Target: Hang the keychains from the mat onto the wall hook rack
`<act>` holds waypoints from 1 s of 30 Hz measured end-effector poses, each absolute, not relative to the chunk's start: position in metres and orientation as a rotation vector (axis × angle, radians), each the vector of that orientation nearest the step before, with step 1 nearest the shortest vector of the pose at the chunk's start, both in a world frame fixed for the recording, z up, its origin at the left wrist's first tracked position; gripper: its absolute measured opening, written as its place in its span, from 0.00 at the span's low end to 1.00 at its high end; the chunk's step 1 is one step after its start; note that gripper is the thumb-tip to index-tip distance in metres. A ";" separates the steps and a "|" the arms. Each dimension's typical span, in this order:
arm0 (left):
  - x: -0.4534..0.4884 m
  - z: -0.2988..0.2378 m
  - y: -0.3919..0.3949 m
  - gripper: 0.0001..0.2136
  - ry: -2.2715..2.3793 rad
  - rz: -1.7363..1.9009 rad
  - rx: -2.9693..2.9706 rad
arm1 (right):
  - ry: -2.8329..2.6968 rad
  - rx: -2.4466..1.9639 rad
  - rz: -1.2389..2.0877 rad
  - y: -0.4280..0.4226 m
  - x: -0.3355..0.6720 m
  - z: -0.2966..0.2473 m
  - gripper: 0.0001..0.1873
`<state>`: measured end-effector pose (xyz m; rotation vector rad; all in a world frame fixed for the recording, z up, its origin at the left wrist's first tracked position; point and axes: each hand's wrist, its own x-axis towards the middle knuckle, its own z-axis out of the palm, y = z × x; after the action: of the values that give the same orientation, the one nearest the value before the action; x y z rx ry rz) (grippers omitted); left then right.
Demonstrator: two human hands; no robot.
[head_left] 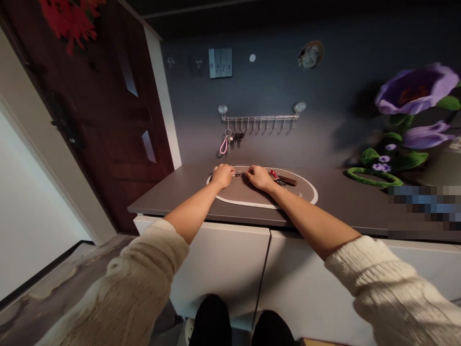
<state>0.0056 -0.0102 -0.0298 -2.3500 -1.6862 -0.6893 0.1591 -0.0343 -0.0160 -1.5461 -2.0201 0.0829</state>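
Observation:
My left hand (222,175) and my right hand (258,177) rest close together over an oval tray (306,194) with a white rim on the cabinet top. Both hands have their fingers curled, pinching a small metal key ring (239,174) that lies between them. Just right of my right hand lie more keys (283,180) with a red tag and a brown leather fob. On the wall above hangs a hook rail (260,117); a pink strap and some dark keys (230,140) dangle from its left hooks.
A dark brown counter (173,192) tops white cabinet doors (223,259). A dark red door (108,115) stands at left. Purple artificial flowers (410,125) sit at the right end of the counter. Light switches (220,62) are on the wall.

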 end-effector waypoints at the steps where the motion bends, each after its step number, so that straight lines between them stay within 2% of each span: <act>1: 0.006 -0.030 -0.010 0.12 -1.689 -0.696 -2.347 | -2.017 -1.542 0.091 -0.034 0.159 -0.016 0.09; 30: 0.007 -0.022 -0.017 0.12 -1.612 -1.055 -2.272 | -1.974 -1.400 0.105 -0.032 0.160 -0.019 0.08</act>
<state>0.0073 -0.0173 -0.0225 -2.2724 -1.6122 -1.0553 0.1605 -0.0318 -0.0192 -1.4002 -1.9745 0.1049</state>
